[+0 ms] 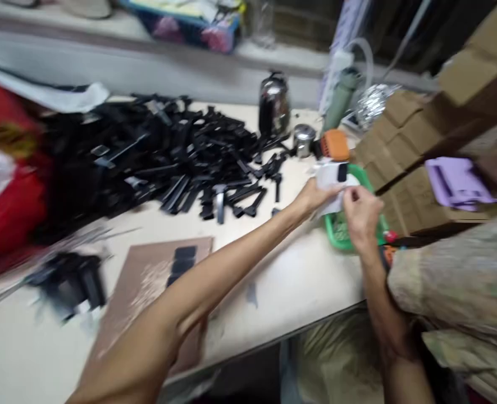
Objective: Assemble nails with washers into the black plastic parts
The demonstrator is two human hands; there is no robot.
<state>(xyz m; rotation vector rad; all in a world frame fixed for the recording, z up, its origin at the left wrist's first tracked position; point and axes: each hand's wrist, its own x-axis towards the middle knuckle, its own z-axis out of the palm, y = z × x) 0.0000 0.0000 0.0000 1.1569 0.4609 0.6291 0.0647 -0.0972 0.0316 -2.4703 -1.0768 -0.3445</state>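
Note:
Both my arms reach to the right side of a pale table point(282, 292). My left hand point(315, 197) grips a white sheet or bag point(331, 178) with a small black piece at its top, held over a green basket point(336, 233). My right hand point(360, 216) is closed in a pinch at the same white sheet, just right of the left hand. The picture is smeared by motion, so what the pinch holds is unclear.
A big heap of black plastic strips point(155, 157) covers the table's left and middle. A brown board point(147, 280) lies near the front. A steel kettle point(274, 104), a metal cup point(304, 140), an orange object point(334, 144) and cardboard boxes point(416, 146) stand at the right. Red cloth point(8, 185) lies far left.

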